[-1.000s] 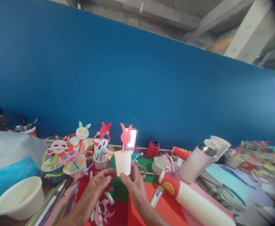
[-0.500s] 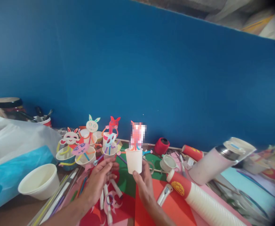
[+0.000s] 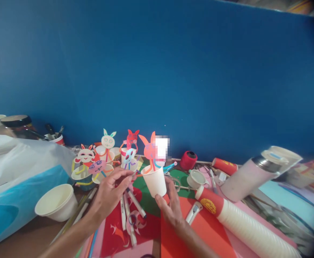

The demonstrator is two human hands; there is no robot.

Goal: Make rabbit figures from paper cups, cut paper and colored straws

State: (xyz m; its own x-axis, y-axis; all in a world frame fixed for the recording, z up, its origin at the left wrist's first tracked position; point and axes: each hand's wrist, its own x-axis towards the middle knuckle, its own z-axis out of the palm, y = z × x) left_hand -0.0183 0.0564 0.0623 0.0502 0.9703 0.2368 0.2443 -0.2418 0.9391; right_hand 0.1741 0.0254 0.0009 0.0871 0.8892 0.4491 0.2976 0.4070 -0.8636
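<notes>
A white paper cup (image 3: 154,182) is in my right hand (image 3: 170,206), thumb and fingers wrapped round its lower part. An orange paper face with long pointed ears (image 3: 149,149) rises from the cup, with orange and blue pipe-cleaner limbs. My left hand (image 3: 116,188) is just left of the cup, its thumb and fingertips close together near the end of an orange limb; whether they pinch it is unclear. Several other cups with paper faces stand behind my left hand, among them a pale green rabbit face (image 3: 108,141) and a pink face (image 3: 97,167).
Markers (image 3: 136,203) lie on red paper. A cutter (image 3: 193,213) rests on orange paper (image 3: 199,236). Stacked cups (image 3: 250,225) and a white bottle (image 3: 240,179) are at right; an empty white bowl (image 3: 57,203) and plastic bag (image 3: 25,172) at left. A blue wall stands behind.
The held cup has tilted and turned, so its orange face now shows more clearly. My left hand has moved closer to the cup, its fingertips drawn together. The view has shifted slightly.
</notes>
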